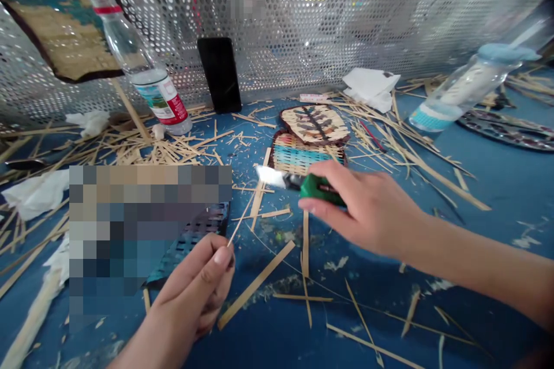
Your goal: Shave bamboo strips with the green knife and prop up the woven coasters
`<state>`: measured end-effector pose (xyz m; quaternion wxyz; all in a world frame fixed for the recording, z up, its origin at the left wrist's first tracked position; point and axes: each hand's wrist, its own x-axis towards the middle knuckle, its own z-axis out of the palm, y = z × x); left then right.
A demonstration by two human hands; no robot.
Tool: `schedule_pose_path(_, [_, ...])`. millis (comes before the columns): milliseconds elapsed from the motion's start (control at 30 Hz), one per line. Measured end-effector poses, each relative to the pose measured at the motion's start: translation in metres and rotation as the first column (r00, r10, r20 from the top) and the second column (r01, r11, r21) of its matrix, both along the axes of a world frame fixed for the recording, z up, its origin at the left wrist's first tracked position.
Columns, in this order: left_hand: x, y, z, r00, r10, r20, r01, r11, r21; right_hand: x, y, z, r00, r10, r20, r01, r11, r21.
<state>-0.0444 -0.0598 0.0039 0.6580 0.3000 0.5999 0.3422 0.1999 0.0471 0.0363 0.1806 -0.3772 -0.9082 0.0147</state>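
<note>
Nearest to the camera is the left hand (197,291), low in the middle of the view. It is closed almost to a fist, and its thumb and forefinger pinch the lower end of a thin strip (242,214). The strip rises slanted up and to the right, so its free end comes close under the blade. It seems to be held by the end like this so that most of its length stays free. The right hand (367,213) comes in from the right side with the fingers curled around a green knife (318,189). The thumb lies along the lower side of the handle, and the pale blade (270,176) points to the left, just above the tip of the strip; I cannot tell if they touch. This grip looks firm, probably to keep the blade steady. Both hands are above the blue table (497,196), which is covered with loose strips (255,285) and small chips. Just beside the left hand lies a dark woven piece (203,228). Behind the knife two woven mats (315,124) lie overlapping. Further back a water bottle (147,69) and a black phone (220,74) lean on the perforated screen (346,23).
</note>
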Motion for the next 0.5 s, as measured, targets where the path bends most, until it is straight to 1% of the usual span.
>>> schedule_pose_path(67, [0.001,-0.001,0.0,1.0,0.0,0.006,0.0,1.0,0.003,-0.005,-0.015,0.0,0.99,0.14,-0.002,-0.14,0.99,0.002])
schedule_pose_path(100, [0.001,-0.001,0.0,1.0,-0.002,-0.001,0.002,1.0,0.004,-0.007,-0.02,-0.002,0.982,0.191,0.011,-0.191,0.982,0.0])
schedule_pose_path(133, [0.002,-0.001,0.001,1.0,-0.007,-0.01,0.007,1.0,0.006,-0.008,-0.023,-0.003,0.977,0.211,0.03,-0.211,0.977,0.002])
schedule_pose_path(167, [0.002,-0.002,0.001,1.0,-0.012,-0.02,0.012,1.0,0.011,-0.009,-0.023,-0.005,0.978,0.201,0.049,-0.202,0.979,0.017])
schedule_pose_path(200, [0.002,-0.002,0.001,0.999,-0.012,-0.034,0.013,1.0,0.015,-0.008,-0.02,-0.006,0.985,0.161,0.068,-0.164,0.985,0.046])
schedule_pose_path(233, [0.002,-0.003,0.001,0.999,-0.014,-0.049,0.014,1.0,0.015,-0.006,-0.016,-0.007,0.992,0.1,0.08,-0.107,0.99,0.091])
schedule_pose_path(300, [0.002,-0.006,0.001,0.998,-0.005,-0.067,0.007,1.0,0.029,-0.002,-0.008,-0.004,0.997,-0.017,0.078,0.001,0.98,0.199])
schedule_pose_path(333, [0.002,-0.007,0.001,0.998,0.002,-0.069,0.001,0.999,0.044,0.0,-0.007,-0.001,0.997,-0.041,0.067,0.024,0.971,0.238])
schedule_pose_path(367, [0.003,-0.009,0.0,0.998,0.011,-0.069,-0.007,0.998,0.06,0.001,-0.008,0.002,0.998,-0.029,0.059,0.013,0.967,0.254])
schedule_pose_path(433, [0.004,-0.01,0.0,0.998,0.031,-0.049,-0.026,0.995,0.099,0.0,-0.017,0.006,0.995,0.088,0.053,-0.097,0.969,0.228])
schedule_pose_path(500, [0.005,-0.01,0.001,0.998,0.031,-0.046,-0.026,0.993,0.117,-0.003,-0.026,0.006,0.98,0.187,0.061,-0.195,0.967,0.165])
